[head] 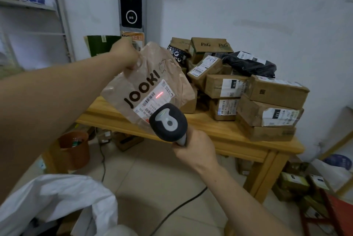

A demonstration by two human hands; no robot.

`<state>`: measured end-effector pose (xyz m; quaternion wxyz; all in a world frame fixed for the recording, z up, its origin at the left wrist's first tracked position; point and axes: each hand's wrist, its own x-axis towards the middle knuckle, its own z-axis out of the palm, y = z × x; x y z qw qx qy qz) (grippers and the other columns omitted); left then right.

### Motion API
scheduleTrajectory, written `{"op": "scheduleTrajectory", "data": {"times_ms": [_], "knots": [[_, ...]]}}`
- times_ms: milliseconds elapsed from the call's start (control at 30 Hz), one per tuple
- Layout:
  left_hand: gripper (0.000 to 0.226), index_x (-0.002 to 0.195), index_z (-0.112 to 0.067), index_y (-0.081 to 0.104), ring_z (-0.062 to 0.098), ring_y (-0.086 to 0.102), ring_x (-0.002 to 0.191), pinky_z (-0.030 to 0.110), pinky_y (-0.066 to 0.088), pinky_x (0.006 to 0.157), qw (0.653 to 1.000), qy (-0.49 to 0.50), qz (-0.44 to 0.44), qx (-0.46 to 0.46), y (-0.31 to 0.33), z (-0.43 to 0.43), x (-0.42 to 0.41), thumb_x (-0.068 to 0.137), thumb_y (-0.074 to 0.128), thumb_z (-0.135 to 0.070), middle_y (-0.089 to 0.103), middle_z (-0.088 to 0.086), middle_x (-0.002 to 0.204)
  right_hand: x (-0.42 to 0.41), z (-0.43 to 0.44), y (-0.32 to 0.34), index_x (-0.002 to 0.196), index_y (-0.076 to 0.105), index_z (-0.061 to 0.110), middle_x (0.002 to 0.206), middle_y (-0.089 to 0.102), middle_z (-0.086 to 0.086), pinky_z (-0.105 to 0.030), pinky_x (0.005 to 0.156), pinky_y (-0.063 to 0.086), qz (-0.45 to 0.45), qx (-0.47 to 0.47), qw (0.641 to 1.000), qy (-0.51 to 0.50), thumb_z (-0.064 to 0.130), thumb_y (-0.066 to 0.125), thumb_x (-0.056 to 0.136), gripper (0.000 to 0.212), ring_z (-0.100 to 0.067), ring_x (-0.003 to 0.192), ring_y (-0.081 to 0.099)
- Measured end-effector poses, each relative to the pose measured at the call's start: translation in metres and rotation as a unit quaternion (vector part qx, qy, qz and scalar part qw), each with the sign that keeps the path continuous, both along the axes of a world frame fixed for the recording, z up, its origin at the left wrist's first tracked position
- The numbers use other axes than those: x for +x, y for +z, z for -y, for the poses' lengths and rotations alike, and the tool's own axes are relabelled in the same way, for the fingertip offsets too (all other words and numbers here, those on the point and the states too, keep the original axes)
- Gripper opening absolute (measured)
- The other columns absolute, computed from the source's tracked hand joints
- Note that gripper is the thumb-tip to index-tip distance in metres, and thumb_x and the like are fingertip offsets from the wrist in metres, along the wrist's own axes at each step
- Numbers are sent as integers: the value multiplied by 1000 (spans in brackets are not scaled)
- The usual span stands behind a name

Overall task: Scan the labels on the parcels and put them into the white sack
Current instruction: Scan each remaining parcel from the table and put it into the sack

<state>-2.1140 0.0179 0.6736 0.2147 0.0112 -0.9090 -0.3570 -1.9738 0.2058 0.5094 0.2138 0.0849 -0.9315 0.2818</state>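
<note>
Now the left hand (125,54) pinched the brown bag (145,87) by its crumpled top above the table (238,134); soft and light, it seemed. The right hand (194,151) gripped the scanner (168,121), fingers curled.

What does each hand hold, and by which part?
Left hand grips the brown JOOKI bag by its top corner; right hand grips the scanner by its handle.

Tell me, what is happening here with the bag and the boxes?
A person is scanning a parcel. The left hand holds a brown paper bag up by its top, and the right hand grips a scanner aimed at its label, where a red line shows. Many boxes lie piled on the wooden table. The white sack lies open at lower left.
</note>
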Motion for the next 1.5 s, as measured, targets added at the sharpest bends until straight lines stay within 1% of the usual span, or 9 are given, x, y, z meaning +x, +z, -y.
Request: {"op": "scheduleTrajectory", "data": {"times_ms": [200,333,633,933,1033,1167,1300,1400,1500], "knots": [[9,99,-4,58,27,57,90,34,46,78,1000,13,-1,-25,-3,5,-3,95,55,-11,56,13,93,-1,3,-2,85,42,29,72,51,9,-15,47,27,-8,19,1000,10,27,68,76,27,-11,62,45],[13,81,-9,54,29,61,92,34,48,77,999,18,-3,-28,-5,10,-6,94,56,-12,53,7,80,-1,5,-2,83,43,29,68,49,11,-15,47,26,-7,8,1000,21,25,69,75,27,-11,61,45],[20,110,-1,58,31,61,100,39,51,91,999,34,7,-25,-11,13,-10,94,58,-13,60,18,109,-1,6,-4,85,45,26,73,55,8,-20,51,38,0,11,1000,27,25,69,76,26,-13,66,54],[19,110,-2,56,31,59,103,37,50,92,999,43,15,-7,-17,23,-9,93,57,-12,58,16,109,-4,14,-9,85,47,25,73,57,7,-25,57,48,2,-5,999,46,23,69,77,24,-15,68,60],[8,97,-5,54,29,58,99,37,50,90,999,46,25,10,-26,33,-7,93,57,-12,56,13,99,-6,20,-12,77,44,33,66,54,15,-20,53,44,7,-28,998,61,22,70,77,28,-4,62,56],[11,100,-4,53,29,57,91,37,51,82,995,73,67,2,-53,62,0,90,56,-7,56,14,98,-9,35,-18,74,52,31,64,64,5,-31,49,53,111,-172,977,60,22,71,74,21,-10,53,61],[26,108,0,54,32,57,92,40,51,78,975,138,163,-63,-105,106,18,84,61,-1,57,17,99,-9,61,-42,73,59,14,46,59,1,-28,44,46,244,-298,920,72,8,69,79,13,-12,38,52],[9,96,-4,54,30,60,82,38,51,67,963,169,209,-6,-163,142,32,88,57,-1,59,17,99,-7,85,-61,76,59,11,47,58,1,-24,41,45,312,-304,897,76,6,68,82,12,-11,37,51],[15,92,-6,52,30,61,76,32,48,53,945,206,247,54,-218,180,50,84,61,4,59,15,93,-9,109,-77,76,60,9,49,60,0,-24,42,45,358,-282,886,86,7,69,82,11,-12,38,51]]}}
